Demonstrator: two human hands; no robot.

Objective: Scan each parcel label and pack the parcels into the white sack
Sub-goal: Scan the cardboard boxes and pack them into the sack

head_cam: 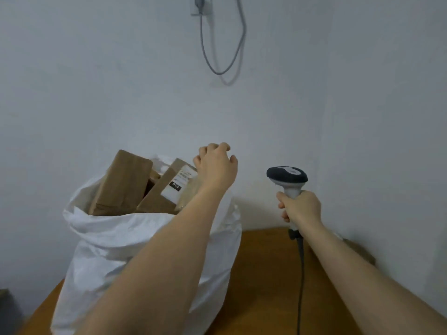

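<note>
— Cardboard first: what is it like?

— Two brown parcels stand on end in the white sack [135, 238]. The plain parcel [123, 182] is a matte, slab-shaped box, leaning. The labelled parcel [167, 189] beside it carries a white label [180, 183] with a black patch, and a glossy strip of tape runs down its near edge.

— And the sack?

— Woven and crinkled, its mouth rolled outward into a thick cuff; it stands on the brown wooden table [266, 274].

— Where is the left hand [216, 165]?

— Raised above the sack's far rim, forearm stretched over the mouth. Its fingers [214, 147] curl loosely downward and hold nothing; the labelled parcel's top corner lies just below and to the left of them. Whether they touch it cannot be told.

— The right hand [300, 206]?

— It grips the scanner [287, 180] by its pale handle, fingers wrapped tight, thumb side up. The dark, rounded head sits above the fingers, and a black cable [301, 274] drops from below them across the table.

— Anything behind?

— A grey cord [219, 44] loops on the pale wall.
</note>
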